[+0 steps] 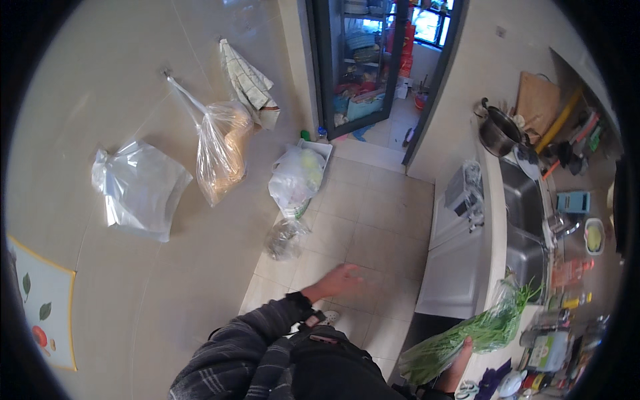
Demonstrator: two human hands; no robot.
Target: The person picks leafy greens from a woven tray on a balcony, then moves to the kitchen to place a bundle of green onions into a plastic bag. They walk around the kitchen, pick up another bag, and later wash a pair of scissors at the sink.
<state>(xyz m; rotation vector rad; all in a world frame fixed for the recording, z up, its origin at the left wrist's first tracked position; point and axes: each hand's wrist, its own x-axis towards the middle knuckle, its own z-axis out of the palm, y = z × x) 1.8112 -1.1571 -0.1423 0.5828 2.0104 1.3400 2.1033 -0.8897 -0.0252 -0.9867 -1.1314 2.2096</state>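
Observation:
My right hand (461,357) grips a clear plastic bag of leafy greens (480,332) at the lower right, beside the kitchen counter. Long green stalks stick out of the bag's upper end, near the sink. My left hand (342,281) is stretched out over the tiled floor with nothing in it, its fingers apart and somewhat blurred. Beyond it a clear plastic bag (287,239) lies on the floor beside the wall. Farther on, a white plastic bag (296,182) rests in or against a white container.
A double steel sink (522,200) is set in the right counter, with a dark pot (499,131) at its far end. Bottles and jars crowd the counter's near part. Plastic bags (222,150) hang on the left wall. A glass door (360,70) stands ajar ahead.

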